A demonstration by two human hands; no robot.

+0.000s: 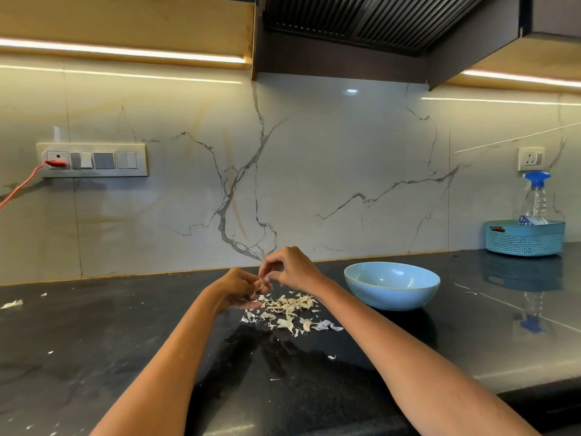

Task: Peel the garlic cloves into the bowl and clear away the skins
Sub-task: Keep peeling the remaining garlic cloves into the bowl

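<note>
On my far left a red cable (23, 184) runs into the grey wall switch panel (91, 160), and one pale scrap of skin (12, 304) lies alone on the black stone countertop (94, 341). Moving in, my left hand (239, 289) has its fingers curled round a small pale garlic clove (259, 283), held just above the counter. My right hand (290, 268) meets it from above, thumb and forefinger pinching at the clove's top while the other fingers arch loosely. The clove is mostly hidden between the fingers, so I can't tell which way its long axis runs. Directly beneath both hands sits the scattered pile of papery garlic skins (289, 309). Just right of that, the light blue ceramic bowl (391, 284) stands upright. Further right, a teal woven plastic basket (524, 237) against the marble wall holds a clear spray bottle with a blue trigger (534, 196).
</note>
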